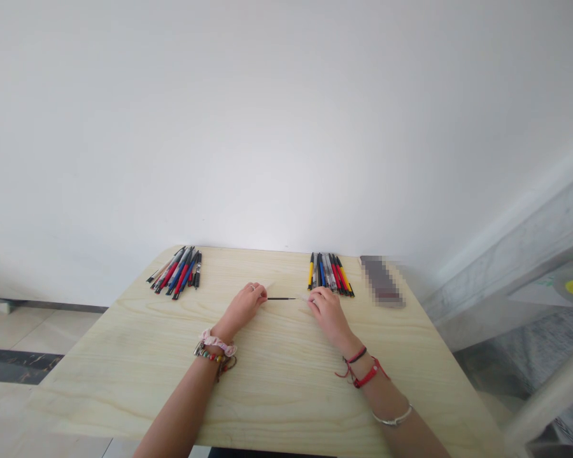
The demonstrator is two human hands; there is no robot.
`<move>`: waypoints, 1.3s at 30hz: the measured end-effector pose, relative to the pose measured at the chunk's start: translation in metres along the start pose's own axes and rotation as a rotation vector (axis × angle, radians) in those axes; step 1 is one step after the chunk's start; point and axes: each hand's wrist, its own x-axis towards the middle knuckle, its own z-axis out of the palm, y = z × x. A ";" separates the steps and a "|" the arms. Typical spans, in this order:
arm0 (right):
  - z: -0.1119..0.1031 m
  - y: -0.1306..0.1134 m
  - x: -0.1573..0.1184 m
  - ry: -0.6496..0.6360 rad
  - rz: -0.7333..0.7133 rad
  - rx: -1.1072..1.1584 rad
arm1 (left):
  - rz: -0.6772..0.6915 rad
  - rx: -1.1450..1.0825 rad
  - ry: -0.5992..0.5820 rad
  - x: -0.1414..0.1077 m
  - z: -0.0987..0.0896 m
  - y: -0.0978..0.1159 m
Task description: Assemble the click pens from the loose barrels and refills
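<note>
My left hand (249, 304) is closed in a pinch on a thin black pen refill (281, 298), which points right across the gap between my hands. A faint pale sliver stands up by its fingertips, too blurred to name. Opposite it, my right hand (325, 306) is closed, pinching a pale see-through pen barrel (304, 298) whose end faces the refill's tip. The refill and barrel are apart. Much of the barrel is hidden by my fingers. Both hands are low over the middle of the wooden table (277, 369).
A loose pile of pens (177, 272) in several colours lies at the back left. Behind my right hand is a neater row of pens (331, 272). A blurred-out dark rectangular object (382, 281) lies at the back right. The white wall (277, 127) borders the table's far edge.
</note>
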 end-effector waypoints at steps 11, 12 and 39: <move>-0.001 -0.003 0.001 0.019 -0.062 0.031 | 0.023 0.053 -0.001 0.001 -0.001 0.004; -0.001 -0.003 0.001 0.017 -0.065 0.031 | 0.026 0.053 0.000 0.001 -0.001 0.005; 0.000 -0.004 0.001 0.024 -0.170 -0.031 | 0.107 0.065 0.007 -0.001 -0.002 0.016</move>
